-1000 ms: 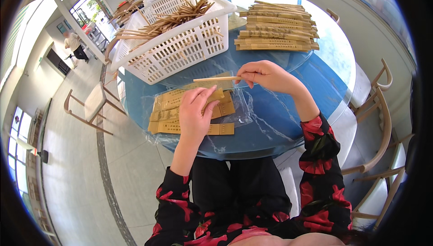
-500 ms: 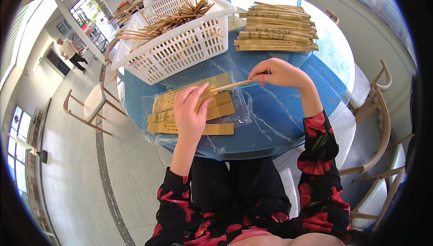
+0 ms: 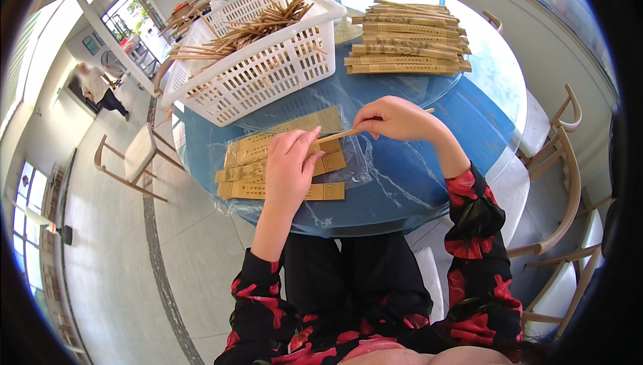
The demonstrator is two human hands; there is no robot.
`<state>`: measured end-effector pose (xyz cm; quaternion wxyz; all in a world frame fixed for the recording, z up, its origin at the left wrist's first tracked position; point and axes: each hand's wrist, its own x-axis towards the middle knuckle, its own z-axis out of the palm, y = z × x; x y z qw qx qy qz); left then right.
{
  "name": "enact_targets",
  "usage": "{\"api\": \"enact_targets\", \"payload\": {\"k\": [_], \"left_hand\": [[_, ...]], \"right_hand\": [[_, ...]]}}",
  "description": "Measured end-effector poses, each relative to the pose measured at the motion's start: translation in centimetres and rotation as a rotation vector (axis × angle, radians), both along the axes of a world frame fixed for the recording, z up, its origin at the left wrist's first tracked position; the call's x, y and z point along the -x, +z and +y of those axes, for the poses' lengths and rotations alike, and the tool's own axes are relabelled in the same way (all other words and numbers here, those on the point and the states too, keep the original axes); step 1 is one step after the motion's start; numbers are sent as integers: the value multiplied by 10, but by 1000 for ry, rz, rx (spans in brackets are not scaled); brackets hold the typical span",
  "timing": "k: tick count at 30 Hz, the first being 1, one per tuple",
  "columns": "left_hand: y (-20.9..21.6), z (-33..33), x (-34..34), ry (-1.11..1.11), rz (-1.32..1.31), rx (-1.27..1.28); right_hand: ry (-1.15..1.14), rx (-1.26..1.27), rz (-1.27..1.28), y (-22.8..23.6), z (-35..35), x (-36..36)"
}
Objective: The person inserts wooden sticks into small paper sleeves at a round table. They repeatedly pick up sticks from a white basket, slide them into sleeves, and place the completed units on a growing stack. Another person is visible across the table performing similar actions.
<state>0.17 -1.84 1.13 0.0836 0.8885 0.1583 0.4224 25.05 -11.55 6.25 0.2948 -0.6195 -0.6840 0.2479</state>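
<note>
Chopsticks (image 3: pixel 341 135) of pale wood, their number too fine to count, slope between two hands above a blue, white-veined worktop (image 3: pixel 415 181), the far end showing beyond my right hand (image 3: pixel 390 118), whose thumb and fingers I pinch around the shaft. My left hand (image 3: pixel 288 164) curls at the lower end, fingertips and thumb near the wood; whether that grip pinches a paper sleeve there, I cannot tell from my distant seat. The step looks to me like feeding wood into paper, and it calls for a light push straight along the shaft, with the left grip steadying the sleeve's mouth so that a tilted tip does not split it. A pinch nearer the entering end would, I judge, curb any wobble. Below, gold-brown paper sleeves (image 3: pixel 326 191) lie with clear plastic wrap (image 3: pixel 358 167), within short reach. Beyond, a white slotted basket (image 3: pixel 328 13) carries a heap of loose sticks (image 3: pixel 261 33), and to its right sits a pile of long gold-brown packets (image 3: pixel 408 47), well apart from both hands.
</note>
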Motion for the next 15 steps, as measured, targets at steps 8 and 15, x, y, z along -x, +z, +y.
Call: {"api": "enact_targets", "payload": {"k": [8,15], "left_hand": [[-14,8,3,186,142,-14],[-21,7,-4,190,263,-162]], "right_hand": [[-4,-1,-55,-9,4,10],[37,38,-66,-9,2,17]]}}
